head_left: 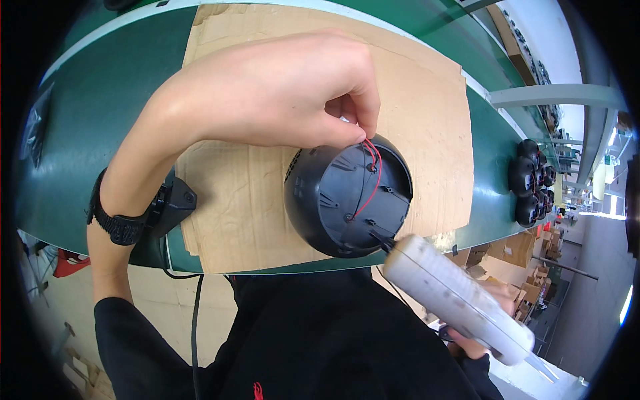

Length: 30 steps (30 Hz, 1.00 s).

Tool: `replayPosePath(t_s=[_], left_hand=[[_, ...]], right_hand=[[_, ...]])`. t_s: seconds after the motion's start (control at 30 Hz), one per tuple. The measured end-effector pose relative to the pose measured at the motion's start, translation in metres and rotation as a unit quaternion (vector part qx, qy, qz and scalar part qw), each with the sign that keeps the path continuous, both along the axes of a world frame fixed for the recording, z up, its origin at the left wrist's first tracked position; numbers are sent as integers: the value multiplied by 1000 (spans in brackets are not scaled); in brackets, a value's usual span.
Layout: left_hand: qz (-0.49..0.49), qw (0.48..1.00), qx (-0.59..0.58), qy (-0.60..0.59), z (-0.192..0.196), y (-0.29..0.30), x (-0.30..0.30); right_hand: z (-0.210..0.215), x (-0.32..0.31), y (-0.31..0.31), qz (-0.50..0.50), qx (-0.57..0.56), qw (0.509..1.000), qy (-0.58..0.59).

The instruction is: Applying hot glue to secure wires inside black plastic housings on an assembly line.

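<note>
A round black plastic shell rests on the cardboard sheet, its open hollow side turned up and toward the right. My left hand reaches over the shell's far rim, thumb and fingers pinched on thin red and black wires. These wires run down into the shell's inside. From the lower right, my right hand grips a white hot glue gun, which partly hides the hand. The gun's dark nozzle points at the shell's near inner edge. A clear glue stick sticks out of its back end.
The cardboard lies on a green tabletop. Beside my left forearm is a black device with a cable. Several similar black round shells are stacked at the right end. A clear plastic bag lies far left.
</note>
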<state>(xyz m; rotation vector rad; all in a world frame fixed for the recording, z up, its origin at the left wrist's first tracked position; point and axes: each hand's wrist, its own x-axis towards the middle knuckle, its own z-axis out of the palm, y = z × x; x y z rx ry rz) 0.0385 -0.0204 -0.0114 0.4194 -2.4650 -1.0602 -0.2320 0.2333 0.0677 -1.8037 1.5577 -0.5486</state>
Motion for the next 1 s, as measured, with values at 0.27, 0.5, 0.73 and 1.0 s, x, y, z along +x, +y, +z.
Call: replayPosePath(t_s=[0.27,0.5,0.73,1.0], left_hand=[[-7,999,3,-33,11,-2,0],[-26,998,21,-51,13,-4,-1],[-24,998,21,-52,34,14,18],[98,992,8,-77,42,70,47]], right_hand=[[-28,-3,37,-234,16,969,-82],[-33,-4,25,-102,67,991,-58],[-58,-27,17,-182,5,885,-428],[-117,-87,-78,-211,-117,957,160]])
